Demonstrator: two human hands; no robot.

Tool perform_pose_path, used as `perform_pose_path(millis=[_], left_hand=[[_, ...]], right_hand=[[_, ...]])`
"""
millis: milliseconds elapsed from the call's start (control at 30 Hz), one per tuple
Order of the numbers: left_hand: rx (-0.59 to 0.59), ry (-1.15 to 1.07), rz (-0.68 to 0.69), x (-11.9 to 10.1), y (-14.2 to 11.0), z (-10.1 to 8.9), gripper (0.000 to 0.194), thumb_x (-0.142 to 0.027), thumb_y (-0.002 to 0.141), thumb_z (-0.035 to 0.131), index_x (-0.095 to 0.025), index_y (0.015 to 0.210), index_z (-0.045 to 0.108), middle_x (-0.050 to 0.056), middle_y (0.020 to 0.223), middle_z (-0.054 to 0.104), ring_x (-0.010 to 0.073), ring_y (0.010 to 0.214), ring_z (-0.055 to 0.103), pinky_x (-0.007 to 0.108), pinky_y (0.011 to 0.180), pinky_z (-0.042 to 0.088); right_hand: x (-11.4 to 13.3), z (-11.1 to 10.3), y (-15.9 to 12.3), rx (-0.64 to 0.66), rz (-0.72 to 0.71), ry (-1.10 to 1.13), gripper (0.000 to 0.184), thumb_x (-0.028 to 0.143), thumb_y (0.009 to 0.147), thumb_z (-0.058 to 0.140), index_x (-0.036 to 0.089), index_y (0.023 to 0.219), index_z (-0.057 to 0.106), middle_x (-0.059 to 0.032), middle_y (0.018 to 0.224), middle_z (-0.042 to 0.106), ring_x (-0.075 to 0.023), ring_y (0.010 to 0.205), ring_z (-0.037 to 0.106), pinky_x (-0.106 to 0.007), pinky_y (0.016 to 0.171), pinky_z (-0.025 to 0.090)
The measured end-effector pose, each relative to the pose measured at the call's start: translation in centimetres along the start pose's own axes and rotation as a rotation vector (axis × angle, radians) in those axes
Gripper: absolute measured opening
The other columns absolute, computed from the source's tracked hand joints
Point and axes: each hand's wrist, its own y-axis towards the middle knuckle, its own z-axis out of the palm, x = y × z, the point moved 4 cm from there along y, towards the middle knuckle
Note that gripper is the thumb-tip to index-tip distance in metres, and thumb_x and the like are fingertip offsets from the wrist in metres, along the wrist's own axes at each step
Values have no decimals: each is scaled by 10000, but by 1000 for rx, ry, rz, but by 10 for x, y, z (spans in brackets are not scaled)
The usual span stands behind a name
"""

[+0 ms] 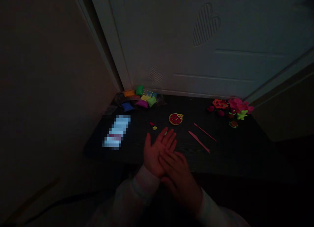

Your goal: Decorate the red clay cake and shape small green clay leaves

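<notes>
My left hand (154, 155) is palm up with its fingers stretched out, over the front of the dark table. Across its palm lies my right hand (180, 174), palm down, fingers extended. Whether anything sits between the two palms is hidden. Just beyond my fingertips are a small yellow piece (154, 128) and a small red piece (152, 124), which look like modelling clay. Farther back lies a round red and yellow clay figure (175, 119). To the right of my hands rest a pink plastic knife (199, 141) and a thin pink stick tool (205, 132).
Colourful clay packets (142, 103) in clear plastic lie at the back left of the dark table (147, 145). A lit phone (117, 132), its screen blurred, is at the left. Pink, red and green clay shapes (236, 105) cluster at the back right. A white panel (157, 40) with hearts stands behind.
</notes>
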Motion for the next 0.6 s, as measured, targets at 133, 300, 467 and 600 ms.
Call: perform_pose_path(millis=[133, 300, 467, 600], left_hand=[[-9, 17, -1, -2, -5, 1, 571, -550, 798, 249, -158, 1135, 491, 104, 1164, 534, 200, 1112, 460, 323, 901, 370], [-32, 13, 52, -5, -7, -1, 547, -550, 794, 269, -173, 1117, 499, 98, 1143, 547, 195, 1097, 472, 322, 884, 377], [21, -2, -108, 10, -6, -7, 542, -525, 808, 258, -126, 982, 581, 101, 994, 616, 213, 1036, 516, 344, 905, 344], [66, -57, -169, 18, -7, -7, 511, -486, 824, 265, -120, 881, 617, 73, 846, 657, 188, 950, 563, 319, 913, 335]], right_hand=[[0, 0, -2, 42, 78, -87, 471, 407, 798, 421, 205, 1223, 422, -93, 1328, 385, -259, 1239, 267, -468, 968, 218], [0, 2, -7, 90, 58, -126, 483, 455, 777, 428, 276, 1225, 415, -89, 1356, 329, -284, 1237, 244, -497, 948, 215], [-3, 6, -10, 122, 99, -165, 554, 447, 793, 393, 231, 1296, 307, -113, 1372, 293, -295, 1253, 209, -509, 951, 182], [-10, -5, -11, 65, 102, -133, 517, 352, 831, 332, 207, 1318, 243, -122, 1391, 218, -292, 1265, 177, -515, 944, 193]])
